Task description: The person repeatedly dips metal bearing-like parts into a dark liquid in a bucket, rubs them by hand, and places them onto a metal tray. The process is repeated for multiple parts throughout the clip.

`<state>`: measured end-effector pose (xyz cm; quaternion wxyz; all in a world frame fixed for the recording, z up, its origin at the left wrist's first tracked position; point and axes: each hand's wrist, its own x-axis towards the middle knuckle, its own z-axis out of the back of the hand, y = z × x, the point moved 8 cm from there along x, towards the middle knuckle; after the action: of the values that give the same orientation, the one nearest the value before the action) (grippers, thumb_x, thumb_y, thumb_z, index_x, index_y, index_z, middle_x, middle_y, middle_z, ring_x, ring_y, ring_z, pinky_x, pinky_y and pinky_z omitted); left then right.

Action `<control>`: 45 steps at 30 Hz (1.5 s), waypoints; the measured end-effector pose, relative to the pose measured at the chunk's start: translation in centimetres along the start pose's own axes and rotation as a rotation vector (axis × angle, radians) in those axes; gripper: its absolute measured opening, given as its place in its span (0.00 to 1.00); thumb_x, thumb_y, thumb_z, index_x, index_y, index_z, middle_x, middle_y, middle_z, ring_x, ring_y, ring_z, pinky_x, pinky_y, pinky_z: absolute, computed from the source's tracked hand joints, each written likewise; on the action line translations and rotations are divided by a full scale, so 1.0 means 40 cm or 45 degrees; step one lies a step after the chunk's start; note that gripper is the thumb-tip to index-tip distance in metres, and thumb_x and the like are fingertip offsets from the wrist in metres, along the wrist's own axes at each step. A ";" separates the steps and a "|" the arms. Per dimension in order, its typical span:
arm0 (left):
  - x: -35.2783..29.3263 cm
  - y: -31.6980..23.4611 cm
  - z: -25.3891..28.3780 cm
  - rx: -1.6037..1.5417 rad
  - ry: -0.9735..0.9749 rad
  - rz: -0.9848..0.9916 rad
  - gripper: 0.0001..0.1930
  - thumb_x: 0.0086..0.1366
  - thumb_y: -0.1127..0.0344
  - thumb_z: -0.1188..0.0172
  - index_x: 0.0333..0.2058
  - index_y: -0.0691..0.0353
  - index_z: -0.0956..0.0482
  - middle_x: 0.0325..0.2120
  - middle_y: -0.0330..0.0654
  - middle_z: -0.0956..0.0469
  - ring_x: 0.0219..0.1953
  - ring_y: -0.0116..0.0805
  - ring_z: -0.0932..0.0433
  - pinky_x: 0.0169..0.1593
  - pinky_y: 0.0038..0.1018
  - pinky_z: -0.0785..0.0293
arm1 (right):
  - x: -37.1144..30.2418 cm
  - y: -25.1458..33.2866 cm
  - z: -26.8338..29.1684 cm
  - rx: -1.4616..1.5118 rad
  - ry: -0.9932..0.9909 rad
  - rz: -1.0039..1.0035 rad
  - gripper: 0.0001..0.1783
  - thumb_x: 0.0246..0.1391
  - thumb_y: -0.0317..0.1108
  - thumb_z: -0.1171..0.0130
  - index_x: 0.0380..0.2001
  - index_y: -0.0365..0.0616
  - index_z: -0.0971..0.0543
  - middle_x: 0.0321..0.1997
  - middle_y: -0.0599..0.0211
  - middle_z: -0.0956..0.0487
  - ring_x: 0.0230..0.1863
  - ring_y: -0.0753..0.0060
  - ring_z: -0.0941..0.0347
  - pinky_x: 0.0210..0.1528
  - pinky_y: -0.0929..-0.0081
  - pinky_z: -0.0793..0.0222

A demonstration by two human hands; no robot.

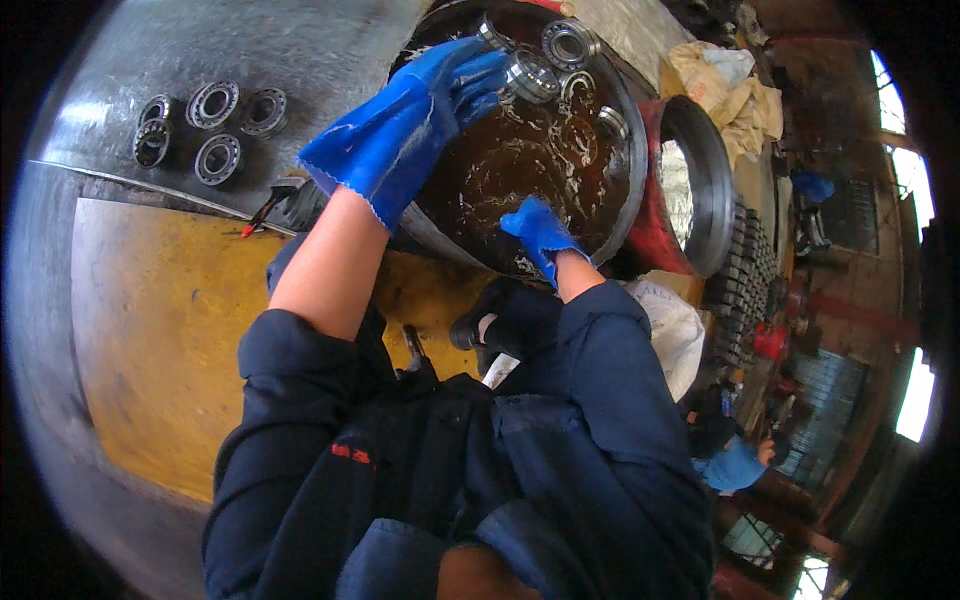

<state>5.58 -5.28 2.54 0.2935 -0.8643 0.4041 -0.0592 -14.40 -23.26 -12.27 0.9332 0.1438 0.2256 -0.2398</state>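
At 3 o'clock from left grip, just beside: steel bearing. Left nearer, outstretched; right grip closure: cannot tell.

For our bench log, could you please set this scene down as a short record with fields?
Left hand: blue-gloved, fingers at a metal bearing; grip unclear
Right hand: blue-gloved, over the near part of the drum; fingertips and any hold unclear
Drum contents: dark liquid with pale streaks; several bearings toward the far side
Left of drum: five bearings on a grey surface
Right of drum: open red cylinder
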 end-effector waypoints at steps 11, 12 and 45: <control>-0.053 0.039 -0.034 0.094 -0.175 0.151 0.16 0.70 0.51 0.44 0.50 0.51 0.21 0.43 0.39 0.16 0.43 0.32 0.19 0.43 0.27 0.26 | -0.060 0.156 -0.039 -0.681 0.074 0.434 0.20 0.40 0.44 0.30 0.38 0.48 0.15 0.42 0.55 0.15 0.45 0.48 0.18 0.47 0.51 0.22; -0.086 -0.006 -0.107 0.633 0.230 -0.054 0.14 0.69 0.50 0.41 0.40 0.53 0.20 0.30 0.33 0.20 0.32 0.26 0.25 0.36 0.25 0.30 | -0.079 0.142 -0.011 -0.527 -0.052 0.367 0.20 0.40 0.44 0.30 0.37 0.47 0.15 0.40 0.53 0.15 0.44 0.47 0.18 0.47 0.52 0.22; -0.230 0.298 0.069 2.716 -0.517 -0.054 0.16 0.57 0.59 0.40 0.45 0.48 0.14 0.41 0.48 0.15 0.46 0.52 0.18 0.49 0.43 0.24 | -0.142 0.095 0.006 0.195 0.153 0.029 0.25 0.45 0.39 0.31 0.49 0.47 0.15 0.52 0.47 0.18 0.54 0.44 0.21 0.56 0.56 0.25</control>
<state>-7.53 -3.26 -5.11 0.9537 -0.1645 0.0732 -0.2410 -16.83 -17.97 -8.67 0.9070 0.2315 0.2604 -0.2366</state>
